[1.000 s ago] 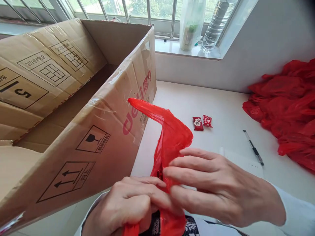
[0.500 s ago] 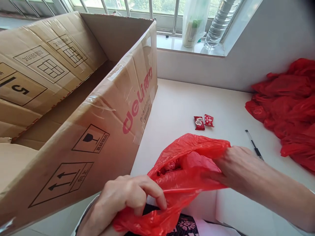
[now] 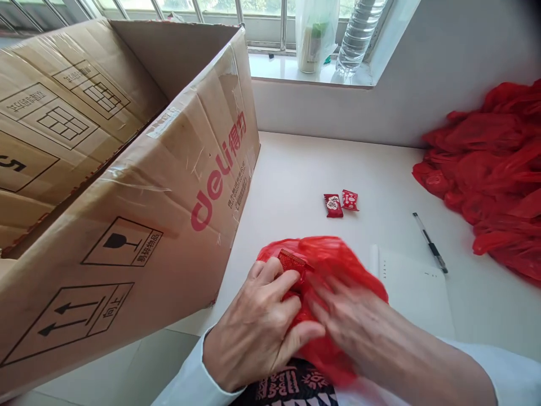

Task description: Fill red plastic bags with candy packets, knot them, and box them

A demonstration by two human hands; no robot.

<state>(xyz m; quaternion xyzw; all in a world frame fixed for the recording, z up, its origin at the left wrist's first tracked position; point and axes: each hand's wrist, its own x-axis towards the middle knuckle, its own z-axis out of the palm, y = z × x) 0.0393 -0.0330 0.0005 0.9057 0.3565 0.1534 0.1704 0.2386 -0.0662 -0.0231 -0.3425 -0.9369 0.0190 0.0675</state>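
A thin red plastic bag (image 3: 338, 256) is bunched up near the table's front edge. My left hand (image 3: 260, 327) has its fingers curled over the left side of the bag, gripping it. Just beyond these fingers, a small red wrapped packet (image 3: 292, 262) with a gold-toned pattern shows at the bag's opening. My right hand (image 3: 350, 318) lies against the bag's right side, smeared by motion, so its grip is unclear. Farther back on the table are two small red candy packets, a darker one (image 3: 333, 206) and a brighter one (image 3: 350, 200).
An open cardboard box (image 3: 169, 197) stands tall at the left. A heap of red plastic bags (image 3: 499, 163) lies at the right against the wall. A pen (image 3: 431, 245) rests beside a white notebook (image 3: 414, 290). On the windowsill are a bagged cup (image 3: 313, 48) and a clear bottle (image 3: 357, 39).
Both hands have come together over the bag, which is now more gathered. My right hand has moved out from its opening. The red packet now shows by my left fingers, and the notebook is uncovered.
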